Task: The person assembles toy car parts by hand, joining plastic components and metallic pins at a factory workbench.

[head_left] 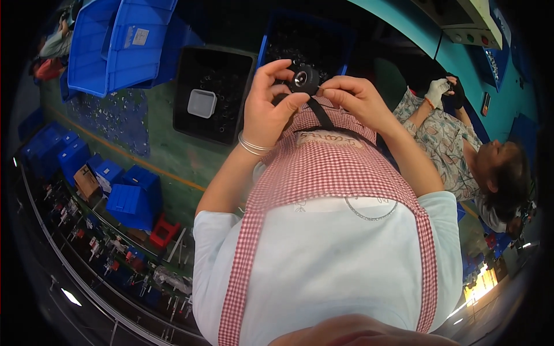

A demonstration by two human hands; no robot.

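A small round black wheel [309, 82] with a shiny metal centre is held up above my lap. My left hand [266, 99] grips it from the left, with the thumb below and the fingers curled above. From the right, my right hand [356, 98] comes up to the wheel's edge, thumb and forefinger pinched together. What sits between those fingertips is too small to make out. Just beyond the wheel stands a blue bin [263, 49] of dark small parts, partly hidden by my hands.
A black tray [183, 115] with scattered dark parts and a small white tub [202, 104] lies to the left. Large blue crates [124, 52] stand at far left. On the right, a co-worker [444, 130] in one white glove handles something dark by a teal bench [478, 92].
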